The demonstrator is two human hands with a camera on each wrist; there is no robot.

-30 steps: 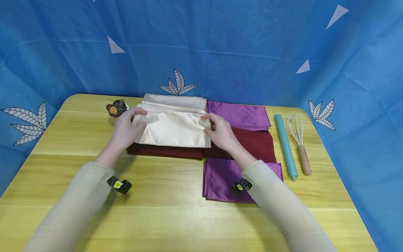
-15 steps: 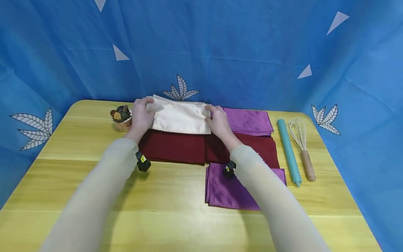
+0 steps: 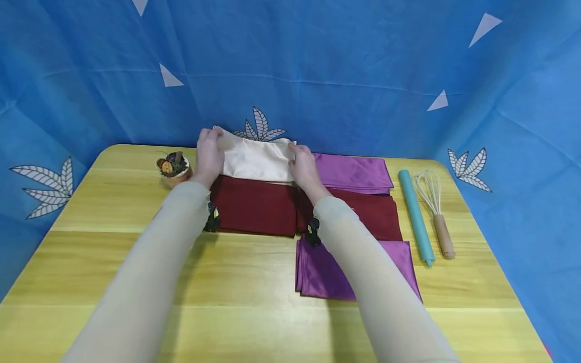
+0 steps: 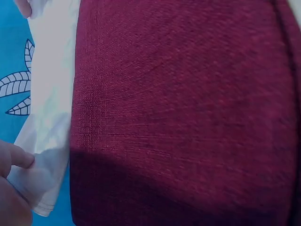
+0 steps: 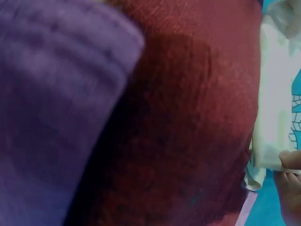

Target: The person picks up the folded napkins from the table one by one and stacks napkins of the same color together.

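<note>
Your wooden table (image 3: 254, 322) is walled on its far side by a blue backdrop (image 3: 345, 65), and the folded cream cloth (image 3: 256, 159) you carry is right up against it, at the far edge, just left of centre. Your left hand (image 3: 208, 156) pinches its left end and your right hand (image 3: 303, 169) its right end, fingers curled over the fabric; the left wrist view shows a fingertip (image 4: 19, 157) pressed on a hemmed corner.

The cloth looks slippery, so I judge the layers could slide apart if your two pinches pull unevenly, and a slack middle could sag onto the dark red cloths (image 3: 258, 206) lying just near of it. Pushed any farther, it may bunch against the backdrop.

A purple cloth (image 3: 351, 171) lies touching the cream one's right end, so your right hand has little room there. Another purple cloth (image 3: 327, 272) sits nearer, under your right forearm. The teal rolling pin (image 3: 415, 217) and whisk (image 3: 433, 201) lie well right. A small potted decoration (image 3: 173, 169) stands just left of your left hand, close enough to knock.
</note>
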